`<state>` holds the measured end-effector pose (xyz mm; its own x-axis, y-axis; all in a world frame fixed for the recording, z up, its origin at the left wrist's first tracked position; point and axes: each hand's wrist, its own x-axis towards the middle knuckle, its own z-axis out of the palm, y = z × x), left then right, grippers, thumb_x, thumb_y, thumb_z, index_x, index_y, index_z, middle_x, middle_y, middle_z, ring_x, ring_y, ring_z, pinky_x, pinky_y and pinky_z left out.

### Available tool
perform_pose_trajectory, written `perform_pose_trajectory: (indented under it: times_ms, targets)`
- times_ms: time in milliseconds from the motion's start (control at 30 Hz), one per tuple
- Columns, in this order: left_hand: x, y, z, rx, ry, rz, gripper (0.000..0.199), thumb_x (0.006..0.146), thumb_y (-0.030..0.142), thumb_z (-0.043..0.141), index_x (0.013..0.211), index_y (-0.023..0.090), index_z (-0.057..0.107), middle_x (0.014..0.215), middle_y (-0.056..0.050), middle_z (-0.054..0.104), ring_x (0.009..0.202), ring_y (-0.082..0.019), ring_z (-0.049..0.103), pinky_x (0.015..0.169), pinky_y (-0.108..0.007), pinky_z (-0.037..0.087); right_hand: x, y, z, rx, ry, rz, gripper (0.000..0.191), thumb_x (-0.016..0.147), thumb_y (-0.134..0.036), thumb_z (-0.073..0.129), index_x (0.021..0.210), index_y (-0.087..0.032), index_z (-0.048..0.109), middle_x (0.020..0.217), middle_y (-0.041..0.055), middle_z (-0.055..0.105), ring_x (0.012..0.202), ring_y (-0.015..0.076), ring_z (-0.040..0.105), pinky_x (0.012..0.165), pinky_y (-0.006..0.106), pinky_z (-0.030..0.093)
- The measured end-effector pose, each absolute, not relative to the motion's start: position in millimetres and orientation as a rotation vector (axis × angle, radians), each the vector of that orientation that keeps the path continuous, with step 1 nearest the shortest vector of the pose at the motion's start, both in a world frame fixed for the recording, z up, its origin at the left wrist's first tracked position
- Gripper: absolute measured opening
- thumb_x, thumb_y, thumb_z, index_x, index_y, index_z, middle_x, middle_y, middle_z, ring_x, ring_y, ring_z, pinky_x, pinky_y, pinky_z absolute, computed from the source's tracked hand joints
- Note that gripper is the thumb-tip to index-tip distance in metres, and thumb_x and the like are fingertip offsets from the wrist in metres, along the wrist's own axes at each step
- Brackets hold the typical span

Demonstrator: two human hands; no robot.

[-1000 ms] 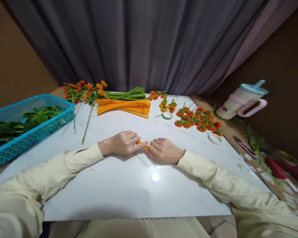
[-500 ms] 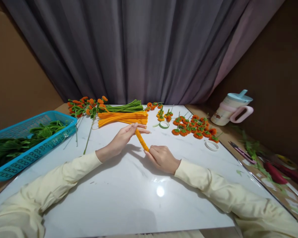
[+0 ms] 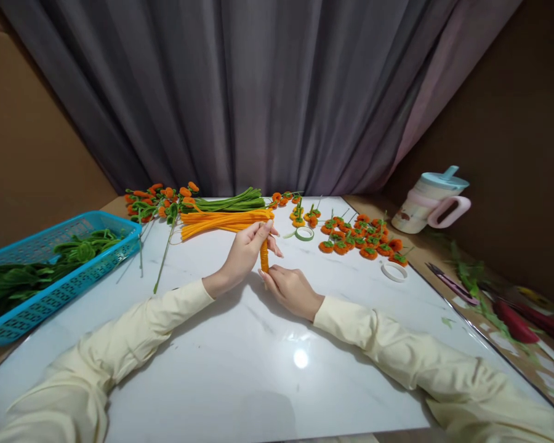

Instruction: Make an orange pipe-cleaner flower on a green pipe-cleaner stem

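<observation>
An orange pipe cleaner coil, wound into a narrow tube, stands almost upright between my hands above the table. My left hand pinches its upper end between thumb and fingers, other fingers reaching behind it. At its lower end, my right hand has thumb and fingers closed on the coil. Whether a rod runs inside the coil cannot be seen. Just behind my left hand lies a bundle of orange pipe cleaners, with green pipe cleaners behind that.
A blue basket of green leaf pieces stands left. Orange flowers on stems lie at the back left, orange flower heads at right. Green tape, a white tape roll, pliers and a cup are also there.
The coil has turned from slanted to nearly upright. My left hand has moved right and its thumb now presses on the coil's top; my right hand has shifted slightly left.
</observation>
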<state>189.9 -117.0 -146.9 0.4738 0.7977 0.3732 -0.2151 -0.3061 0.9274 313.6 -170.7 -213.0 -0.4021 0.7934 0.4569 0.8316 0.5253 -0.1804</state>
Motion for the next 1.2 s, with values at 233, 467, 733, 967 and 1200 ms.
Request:
perform_pose_trajectory:
  times_ms: [233, 467, 733, 967, 1200]
  targets:
    - [196.6, -122.1, -155.3, 1.447, 0.47, 1.057, 0.036, 0.082, 0.047, 0.057, 0.068, 0.015, 0.046, 0.051, 0.008, 0.032, 0.044, -0.005, 0.032, 0.044, -0.018, 0.028, 315.9, -168.8, -216.4, -1.428, -2.278, 0.026, 0.028, 0.095, -0.025, 0.038, 0.076, -0.014, 0.056, 0.069, 0.0028, 0.061, 0.056, 0.0111, 0.054, 0.056, 0.023, 0.035]
    - [195.0, -117.2, -157.9, 1.369, 0.453, 1.056, 0.038, 0.08, 0.048, 0.059, 0.067, 0.016, 0.044, 0.052, 0.008, 0.029, 0.044, -0.004, 0.027, 0.043, -0.018, 0.025, 318.2, -163.5, -212.8, -1.276, -2.069, 0.316, 0.026, 0.092, -0.033, 0.046, 0.075, -0.016, 0.055, 0.077, 0.003, 0.058, 0.068, 0.0122, 0.053, 0.063, 0.022, 0.039]
    - [195.9, -121.6, -161.4, 1.352, 0.398, 1.062, 0.026, 0.083, 0.04, 0.058, 0.092, 0.021, 0.043, 0.049, 0.011, 0.034, 0.04, -0.005, 0.032, 0.042, -0.016, 0.028, 318.0, -156.5, -216.3, -1.083, -1.734, 1.003, 0.029, 0.08, -0.042, 0.057, 0.077, -0.014, 0.061, 0.078, 0.0028, 0.06, 0.072, 0.014, 0.052, 0.07, 0.026, 0.043]
    - [195.0, -126.3, -162.8, 1.45, 0.517, 1.13, 0.031, 0.083, 0.047, 0.055, 0.079, 0.016, 0.052, 0.056, 0.003, 0.051, 0.049, -0.009, 0.05, 0.049, -0.02, 0.041, 316.5, -155.9, -220.1, -1.132, -1.609, 1.07, 0.037, 0.074, -0.05, 0.06, 0.068, -0.014, 0.06, 0.065, -0.0001, 0.055, 0.064, 0.0126, 0.048, 0.065, 0.027, 0.043]
    - [193.8, -127.7, -161.3, 1.553, 0.559, 1.14, 0.032, 0.083, 0.047, 0.054, 0.078, 0.015, 0.055, 0.057, 0.002, 0.052, 0.051, -0.009, 0.05, 0.052, -0.021, 0.042, 317.0, -156.0, -220.8, -1.15, -1.545, 1.081, 0.036, 0.07, -0.049, 0.064, 0.067, -0.013, 0.06, 0.061, -0.0001, 0.053, 0.06, 0.0124, 0.047, 0.063, 0.029, 0.043]
